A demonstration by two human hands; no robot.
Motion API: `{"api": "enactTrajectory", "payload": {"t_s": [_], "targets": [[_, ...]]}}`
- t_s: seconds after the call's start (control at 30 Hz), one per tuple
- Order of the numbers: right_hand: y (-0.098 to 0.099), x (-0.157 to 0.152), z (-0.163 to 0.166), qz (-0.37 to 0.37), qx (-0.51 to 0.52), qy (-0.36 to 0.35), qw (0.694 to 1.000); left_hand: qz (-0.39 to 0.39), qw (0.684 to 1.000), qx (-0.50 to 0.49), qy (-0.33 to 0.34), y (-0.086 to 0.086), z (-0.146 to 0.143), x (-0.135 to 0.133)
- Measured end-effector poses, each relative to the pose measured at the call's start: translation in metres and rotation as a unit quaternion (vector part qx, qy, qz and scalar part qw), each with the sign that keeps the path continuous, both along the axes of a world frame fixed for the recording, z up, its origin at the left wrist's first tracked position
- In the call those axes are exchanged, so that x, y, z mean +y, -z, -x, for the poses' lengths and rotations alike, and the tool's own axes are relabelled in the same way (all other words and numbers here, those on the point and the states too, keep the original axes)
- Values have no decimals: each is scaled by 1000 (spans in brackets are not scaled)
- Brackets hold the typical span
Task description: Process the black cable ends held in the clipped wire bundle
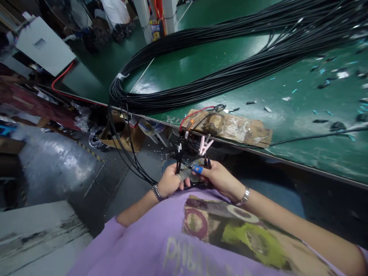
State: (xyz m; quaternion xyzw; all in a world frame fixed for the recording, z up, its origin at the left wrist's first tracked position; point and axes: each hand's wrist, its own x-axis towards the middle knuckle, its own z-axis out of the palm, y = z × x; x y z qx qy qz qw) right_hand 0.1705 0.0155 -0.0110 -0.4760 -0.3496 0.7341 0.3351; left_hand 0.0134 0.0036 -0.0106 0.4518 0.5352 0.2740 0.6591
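Observation:
My left hand [169,182] and my right hand [220,178] meet just above my lap, below the edge of the green table [287,126]. Both are closed around a small cluster of black cable ends [179,161] with white tips. A blue cap covers my right thumb or forefinger [197,169]. A pink clip [204,145] sticks up just above the hands. Red and black wires [195,113] run from the cluster up to a worn cardboard-wrapped block [230,126] on the table edge.
A thick bundle of long black cables [230,53] lies across the table and droops over its left edge towards the floor. Cable scraps litter the table at right. A cardboard box [126,136] sits under the table. Another person [115,15] sits far back.

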Motion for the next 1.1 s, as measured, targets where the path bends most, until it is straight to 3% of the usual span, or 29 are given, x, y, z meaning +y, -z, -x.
{"api": "enactTrajectory", "payload": {"t_s": [0.47, 0.57, 0.7, 0.77, 0.87, 0.97, 1.1], "targets": [[0, -1, 4, -31, -35, 21, 999, -6, 1000, 11, -10, 6, 0, -2], [3, -1, 4, -36, -49, 39, 997, -73, 995, 63, -39, 10, -1, -4], [8, -1, 5, -23, -92, 59, 994, -217, 959, 180, -34, 14, 1, -6], [9, 0, 5, -5, -113, 55, 992, -226, 953, 199, -19, 16, 3, -8], [10, 2, 3, 26, -100, 54, 993, -156, 975, 160, -18, 17, 5, -9], [11, 3, 1, 44, -63, 48, 996, -42, 994, 75, -65, 13, 5, -8], [13, 0, 4, 25, -20, 20, 999, 83, 984, -72, -139, 2, 8, -1]]}}
